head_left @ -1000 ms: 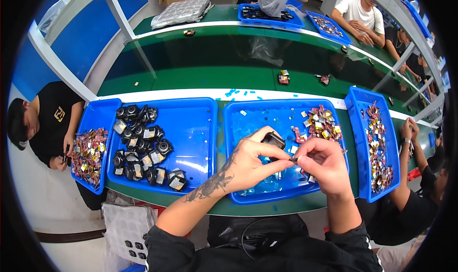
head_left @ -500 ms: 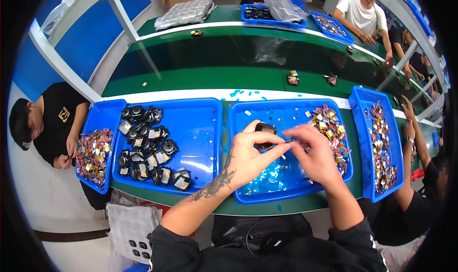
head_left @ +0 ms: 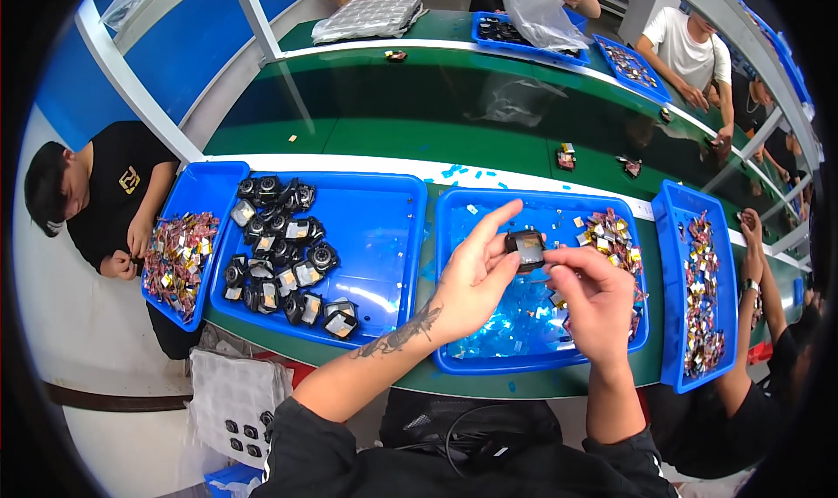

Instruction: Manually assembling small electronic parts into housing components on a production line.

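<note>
Over the blue tray (head_left: 447,236) in front of me, my left hand (head_left: 471,280) holds a small black camera-like housing (head_left: 526,250), its pale rectangular face turned up. The index finger stretches past it while the thumb and other fingers grip it. My right hand (head_left: 602,302) is closed in a pinch at the housing's right edge; whatever its fingertips hold is too small to make out. Beneath the hands, small clear-blue film pieces (head_left: 489,334) cover the tray floor. A pile of small battery-like parts (head_left: 611,236), yellow, silver and reddish, fills the tray's right side, partly behind my right hand.
To the left, a blue tray (head_left: 375,275) holds several black housings (head_left: 284,245). Narrower trays of small parts stand at far left (head_left: 229,171) and right (head_left: 674,306). A green conveyor belt (head_left: 419,105) runs beyond. Co-workers sit on both sides and opposite.
My left hand has turned the housing so its pale face shows, and its index finger has stretched out. The right hand has drawn into a pinch beside it. The whole view has shifted slightly.
</note>
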`<state>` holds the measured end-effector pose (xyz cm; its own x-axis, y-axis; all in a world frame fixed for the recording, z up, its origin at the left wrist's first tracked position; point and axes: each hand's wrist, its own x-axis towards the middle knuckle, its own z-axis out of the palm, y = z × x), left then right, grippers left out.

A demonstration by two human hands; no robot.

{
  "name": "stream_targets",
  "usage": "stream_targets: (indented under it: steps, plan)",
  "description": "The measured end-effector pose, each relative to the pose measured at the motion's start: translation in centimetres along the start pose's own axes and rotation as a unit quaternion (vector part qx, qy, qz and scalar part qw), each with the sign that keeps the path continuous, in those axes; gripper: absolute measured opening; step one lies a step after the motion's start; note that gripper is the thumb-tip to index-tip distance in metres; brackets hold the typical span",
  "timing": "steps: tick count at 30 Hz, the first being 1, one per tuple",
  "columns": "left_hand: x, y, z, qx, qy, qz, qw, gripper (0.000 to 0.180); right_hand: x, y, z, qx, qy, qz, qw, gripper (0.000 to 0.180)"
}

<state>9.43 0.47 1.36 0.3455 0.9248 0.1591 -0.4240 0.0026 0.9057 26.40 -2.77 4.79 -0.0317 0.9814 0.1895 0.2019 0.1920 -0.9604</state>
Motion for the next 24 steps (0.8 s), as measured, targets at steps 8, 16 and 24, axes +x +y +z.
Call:
stream_targets:
  steps: [8, 16, 24]
  plan:
    - [0.1, -0.3, 0.0, 0.017, 0.006, -0.018, 1.0, 0.041, 0.8, -1.2, 1.0, -0.209, 0.013, -0.133, 0.969, 0.016]
    - [0.1, 0.2, -0.1, -0.028, 0.029, -0.069, 0.997, 0.041, 0.6, -0.7, 1.4, -0.095, 0.013, -0.055, 0.994, 0.014]
    - [-0.2, -0.2, 0.4, -0.031, 0.035, -0.056, 0.997, 0.036, 0.8, 0.3, 1.5, -0.043, 0.073, -0.042, 0.996, 0.011]
